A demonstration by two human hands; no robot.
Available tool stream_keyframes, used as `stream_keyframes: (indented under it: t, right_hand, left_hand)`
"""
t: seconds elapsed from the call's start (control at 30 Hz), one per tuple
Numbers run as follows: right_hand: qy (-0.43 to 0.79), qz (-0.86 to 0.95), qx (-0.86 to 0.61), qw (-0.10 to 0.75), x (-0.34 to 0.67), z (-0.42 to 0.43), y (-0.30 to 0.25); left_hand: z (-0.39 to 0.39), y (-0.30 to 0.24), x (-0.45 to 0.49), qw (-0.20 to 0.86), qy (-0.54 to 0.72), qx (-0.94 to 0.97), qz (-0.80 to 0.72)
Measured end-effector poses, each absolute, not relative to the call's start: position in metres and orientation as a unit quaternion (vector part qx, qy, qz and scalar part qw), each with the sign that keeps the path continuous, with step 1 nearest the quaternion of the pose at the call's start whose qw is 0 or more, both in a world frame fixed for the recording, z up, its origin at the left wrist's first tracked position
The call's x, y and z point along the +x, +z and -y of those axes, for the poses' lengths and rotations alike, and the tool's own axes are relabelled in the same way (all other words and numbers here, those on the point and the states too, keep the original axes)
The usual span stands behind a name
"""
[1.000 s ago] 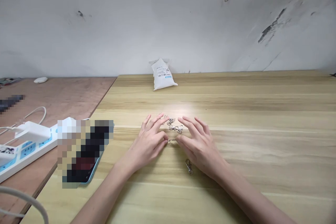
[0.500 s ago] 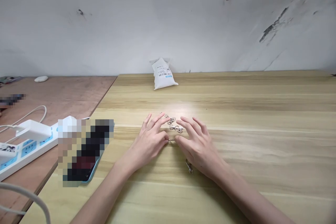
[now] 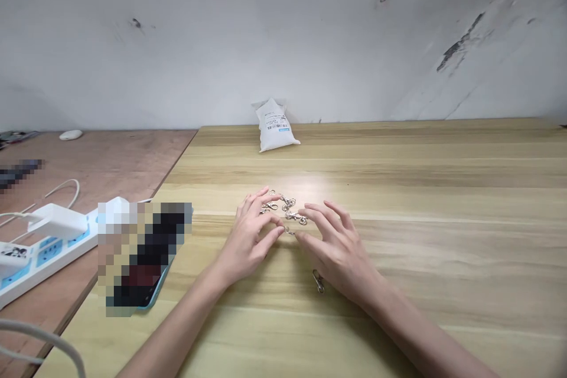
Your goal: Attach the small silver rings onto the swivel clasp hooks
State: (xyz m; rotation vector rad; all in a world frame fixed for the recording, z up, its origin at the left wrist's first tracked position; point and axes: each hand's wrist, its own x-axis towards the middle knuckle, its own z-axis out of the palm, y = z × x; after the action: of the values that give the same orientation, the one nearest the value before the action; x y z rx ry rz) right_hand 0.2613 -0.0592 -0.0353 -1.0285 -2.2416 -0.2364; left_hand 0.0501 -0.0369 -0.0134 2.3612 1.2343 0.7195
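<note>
My left hand has its thumb and index fingertip pinched together on one end of a small silver metal clasp. The clasp's other end meets the fingertips of my right hand, which are closed low over the table while its other fingers stretch forward. Just beyond the fingertips lies a loose group of silver lobster clasps with rings, partly covered by my left fingers. A single silver clasp rests on the wood by my right wrist.
A white plastic packet with a printed label stands near the wall. To the left are a phone, partly blurred out, and a white power strip with plugs and cables. A white oval object lies farther back.
My left fingers have drawn in and shifted slightly, uncovering more clasps beneath them. My right hand stays nearly in place, and the small clasp remains between both hands.
</note>
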Motion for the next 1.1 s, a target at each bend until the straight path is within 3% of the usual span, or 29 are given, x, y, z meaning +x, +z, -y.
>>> stream_keyframes:
  t: [0.17,0.43,0.7,0.93,1.1]
  right_hand:
    - [-0.104,0.831,-0.419,0.351,0.2646,0.0581,-0.0335]
    - [-0.116,0.861,-0.383,0.314,0.2637,0.0620,-0.0334]
    - [-0.104,0.863,-0.355,0.343,0.2621,0.0637,-0.0322]
    - [-0.104,0.861,-0.351,0.354,0.2609,0.0630,-0.0319]
    - [-0.100,0.860,-0.361,0.348,0.2602,0.0640,-0.0314]
  left_hand:
    - [0.0362,-0.0155,0.0518,0.227,0.267,0.818,-0.457]
    - [0.0365,-0.0079,0.0489,0.188,0.233,0.857,-0.420]
    - [0.0337,-0.0124,0.0471,0.108,0.183,0.907,-0.365]
    - [0.0395,-0.0073,0.0458,0.146,0.166,0.900,-0.375]
    - [0.0401,-0.0071,0.0490,0.105,0.196,0.904,-0.365]
